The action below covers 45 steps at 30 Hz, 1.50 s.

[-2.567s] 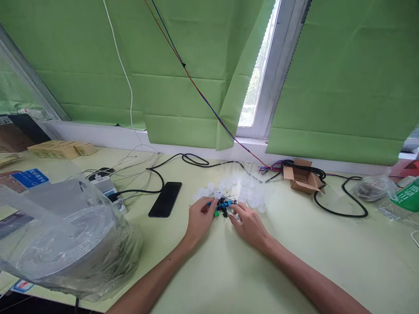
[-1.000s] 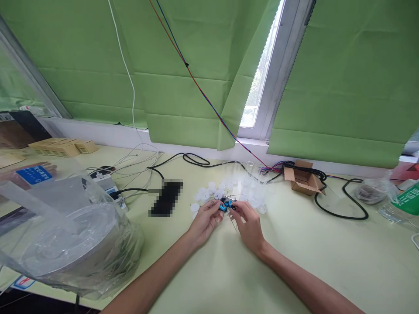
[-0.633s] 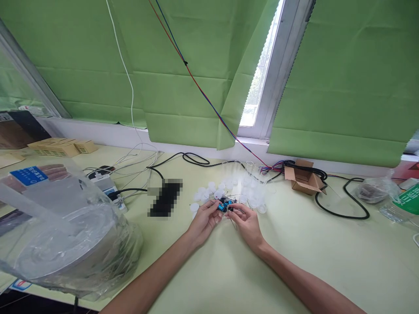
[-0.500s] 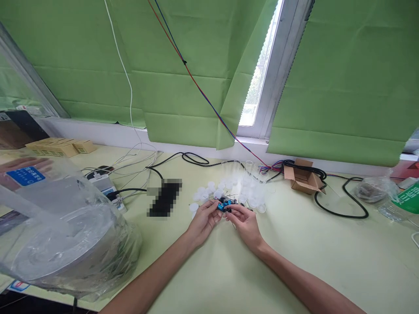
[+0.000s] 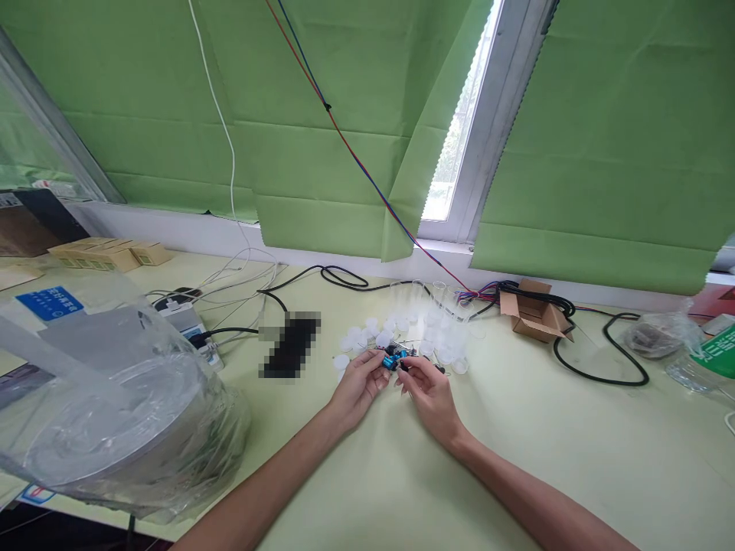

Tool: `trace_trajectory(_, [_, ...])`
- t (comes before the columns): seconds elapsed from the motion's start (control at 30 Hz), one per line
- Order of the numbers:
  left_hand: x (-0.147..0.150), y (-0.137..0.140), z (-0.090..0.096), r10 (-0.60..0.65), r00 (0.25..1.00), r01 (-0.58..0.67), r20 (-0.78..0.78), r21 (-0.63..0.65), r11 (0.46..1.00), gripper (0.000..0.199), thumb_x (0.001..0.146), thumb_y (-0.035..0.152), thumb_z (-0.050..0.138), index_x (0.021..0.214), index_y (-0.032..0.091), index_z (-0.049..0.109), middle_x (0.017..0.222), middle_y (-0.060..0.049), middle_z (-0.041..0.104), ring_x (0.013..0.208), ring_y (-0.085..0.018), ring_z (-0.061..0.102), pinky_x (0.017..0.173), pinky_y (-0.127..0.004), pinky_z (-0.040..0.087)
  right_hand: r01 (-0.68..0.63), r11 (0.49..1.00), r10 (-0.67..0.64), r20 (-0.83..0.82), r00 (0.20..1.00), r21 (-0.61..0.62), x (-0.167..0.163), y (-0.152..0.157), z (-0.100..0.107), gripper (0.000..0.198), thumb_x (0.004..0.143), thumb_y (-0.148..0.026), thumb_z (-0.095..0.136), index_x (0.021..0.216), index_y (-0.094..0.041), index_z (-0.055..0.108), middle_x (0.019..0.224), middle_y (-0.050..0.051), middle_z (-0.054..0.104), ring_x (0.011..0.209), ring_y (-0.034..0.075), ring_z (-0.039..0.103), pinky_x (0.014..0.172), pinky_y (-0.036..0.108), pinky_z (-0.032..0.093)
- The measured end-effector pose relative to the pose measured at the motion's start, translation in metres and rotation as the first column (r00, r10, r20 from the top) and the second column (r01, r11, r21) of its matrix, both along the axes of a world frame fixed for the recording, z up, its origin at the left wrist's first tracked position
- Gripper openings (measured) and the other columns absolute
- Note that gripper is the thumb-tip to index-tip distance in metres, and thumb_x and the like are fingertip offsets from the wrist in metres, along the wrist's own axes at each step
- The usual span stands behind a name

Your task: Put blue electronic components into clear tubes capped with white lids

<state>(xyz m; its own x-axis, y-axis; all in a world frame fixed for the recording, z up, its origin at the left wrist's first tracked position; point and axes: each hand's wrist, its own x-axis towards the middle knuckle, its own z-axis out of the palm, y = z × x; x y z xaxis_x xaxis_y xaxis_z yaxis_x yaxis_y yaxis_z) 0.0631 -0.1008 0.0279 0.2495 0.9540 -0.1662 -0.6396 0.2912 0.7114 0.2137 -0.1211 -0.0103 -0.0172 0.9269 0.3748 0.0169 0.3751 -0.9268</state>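
Note:
My left hand (image 5: 359,386) is closed, with thumb and fingertips pinching a small blue cylindrical electronic part (image 5: 389,362) that looks like a capacitor. My right hand (image 5: 429,392) meets it from the other side, its thumb and fingers pinched around a small dark piece (image 5: 403,366), too small to name. Just beyond the fingertips lies a little heap of dark and metallic electronic parts (image 5: 409,350), partly hidden by the hands. Round white translucent discs (image 5: 357,337) are scattered around and behind this heap. Several clear tubes (image 5: 439,295) stand at the back.
A large plastic-wrapped spool (image 5: 115,428) takes up the left. A power strip (image 5: 200,344) and a pixelated dark object (image 5: 290,346) lie nearer the middle. Black cable (image 5: 344,282) runs along the back to an open cardboard box (image 5: 534,315). A green-labelled bottle (image 5: 697,360) is far right.
The view has shifted slightly. The right fingers have moved a little against the small parts, while the left hand keeps its pinch on the blue one.

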Motion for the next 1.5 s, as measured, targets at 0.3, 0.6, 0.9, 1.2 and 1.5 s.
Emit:
trace_trajectory(0.3, [-0.0007, 0.0011, -0.0037, 0.02, 1.0, -0.02, -0.022, -0.003, 1.0, 0.021, 0.07, 0.02, 0.081, 0.079, 0.013, 0.063, 0.069, 0.002, 0.06, 0.051, -0.006, 0.054, 0.047, -0.017, 0.043, 0.024, 0.994, -0.041, 0.154, 0.987, 0.107, 0.0012, -0.005, 0.0045, 0.022, 0.094, -0.03, 0.055, 0.113, -0.024, 0.064, 0.099, 0.006, 0.059, 0.077, 0.016, 0.063, 0.064, 0.03, 0.057])
trace_trajectory(0.6, [-0.0002, -0.0034, 0.0, 0.0, 0.994, 0.007, -0.105, 0.068, 0.998, 0.027, 0.069, 0.03, 0.082, 0.079, 0.014, 0.064, 0.067, 0.003, 0.058, 0.051, -0.006, 0.053, 0.049, -0.018, 0.042, 0.093, 0.984, -0.116, 0.15, 0.982, 0.151, -0.0023, -0.0072, 0.004, 0.023, 0.089, -0.035, 0.063, 0.106, -0.021, 0.061, 0.097, 0.008, 0.066, 0.086, 0.02, 0.066, 0.068, 0.032, 0.061])
trace_trajectory(0.9, [0.0, -0.0044, 0.0, 0.011, 0.989, 0.008, -0.151, 0.123, 0.992, 0.025, 0.072, 0.032, 0.08, 0.079, 0.014, 0.064, 0.068, 0.002, 0.058, 0.052, -0.007, 0.053, 0.049, -0.019, 0.041, 0.089, 0.986, -0.111, 0.153, 0.982, 0.142, -0.002, -0.0079, 0.0061, 0.02, 0.089, -0.035, 0.063, 0.101, -0.02, 0.059, 0.093, 0.007, 0.063, 0.083, 0.02, 0.065, 0.067, 0.031, 0.06])
trace_trajectory(1.2, [0.0004, -0.0054, 0.0015, 0.041, 0.973, 0.0, -0.227, 0.179, 0.984, 0.025, 0.073, 0.034, 0.078, 0.079, 0.016, 0.062, 0.07, 0.002, 0.057, 0.053, -0.008, 0.055, 0.048, -0.022, 0.041, 0.088, 0.987, -0.108, 0.143, 0.984, 0.137, -0.0024, -0.0083, 0.0052, 0.018, 0.089, -0.033, 0.064, 0.101, -0.02, 0.059, 0.094, 0.007, 0.064, 0.084, 0.02, 0.066, 0.067, 0.031, 0.06])
trace_trajectory(1.5, [0.0014, -0.0073, 0.003, 0.061, 0.967, -0.012, -0.248, 0.196, 0.981, 0.027, 0.073, 0.036, 0.078, 0.079, 0.016, 0.061, 0.067, 0.003, 0.056, 0.052, -0.009, 0.054, 0.049, -0.022, 0.04, 0.109, 0.979, -0.134, 0.135, 0.982, 0.172, -0.0028, -0.009, 0.0067, 0.014, 0.089, -0.03, 0.064, 0.098, -0.02, 0.063, 0.088, 0.006, 0.065, 0.08, 0.019, 0.066, 0.07, 0.032, 0.06])
